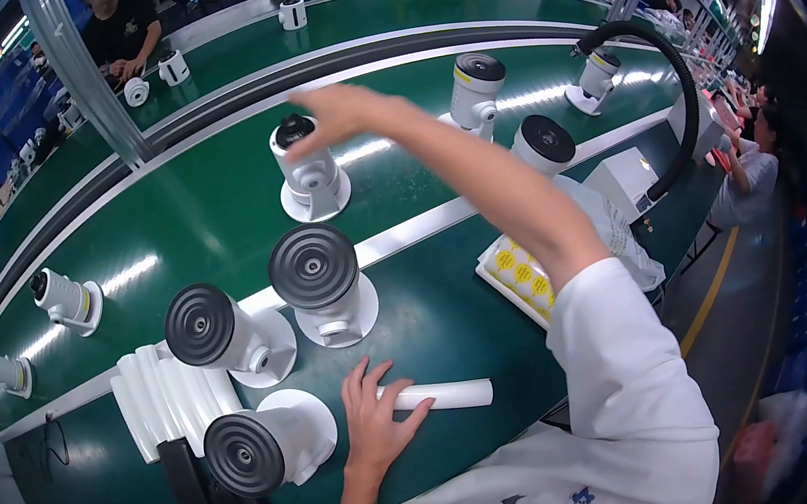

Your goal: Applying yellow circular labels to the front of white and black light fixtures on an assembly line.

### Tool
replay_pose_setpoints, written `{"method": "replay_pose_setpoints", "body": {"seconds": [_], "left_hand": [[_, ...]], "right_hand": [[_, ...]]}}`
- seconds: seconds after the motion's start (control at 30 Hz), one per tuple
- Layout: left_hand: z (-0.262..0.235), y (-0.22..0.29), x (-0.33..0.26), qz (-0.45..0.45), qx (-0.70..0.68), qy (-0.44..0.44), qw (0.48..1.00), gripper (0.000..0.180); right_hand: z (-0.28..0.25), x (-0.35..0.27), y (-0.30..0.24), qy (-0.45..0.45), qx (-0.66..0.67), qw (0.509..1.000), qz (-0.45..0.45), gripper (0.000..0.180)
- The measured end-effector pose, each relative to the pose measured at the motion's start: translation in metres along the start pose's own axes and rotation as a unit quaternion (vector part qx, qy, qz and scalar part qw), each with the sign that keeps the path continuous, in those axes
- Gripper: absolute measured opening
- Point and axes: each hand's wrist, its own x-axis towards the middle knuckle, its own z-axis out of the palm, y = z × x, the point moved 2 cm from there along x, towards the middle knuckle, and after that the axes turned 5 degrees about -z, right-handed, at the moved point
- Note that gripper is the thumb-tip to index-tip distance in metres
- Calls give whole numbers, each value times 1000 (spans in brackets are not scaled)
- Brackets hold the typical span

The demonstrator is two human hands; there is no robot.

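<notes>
While the left hand [374, 425] rests spread-fingered over a smooth white tube [459, 394] on the green tabletop [421, 315] | the blurred right hand [345, 116] is at a white cylindrical device [313, 177], grip impossible to tell | ridged black discs [313, 266] cap nearby units [334, 327]

The tube [461, 394] is formed in smooth, glossy white plastic. Beyond it, the ridged disc [313, 266] is finished matt black. Beneath it, the bench [432, 319] is surfaced smooth.

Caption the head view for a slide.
Right hand at the top of a white device, left hand on a white tube.
</notes>
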Motion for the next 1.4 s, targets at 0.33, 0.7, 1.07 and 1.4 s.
{"method": "replay_pose_setpoints", "body": {"seconds": [0.33, 0.7, 1.07, 1.4], "left_hand": [[1, -5, 0, 20, -159, 29, 987, 36], [-17, 0, -22, -128, -335, -47, 932, 62], [-76, 36, -10, -19, -423, -109, 899, 54], [-85, 43, 2, -60, -401, -76, 911, 40]], "right_hand": [[-75, -106, 206, -38, -113, 952, 283, 118], [-169, -154, -29, 92, -152, 976, 124, 95], [-86, -256, -157, -191, -28, 981, 15, 95], [-45, -272, -166, -136, -6, 991, 5, 96]]}}
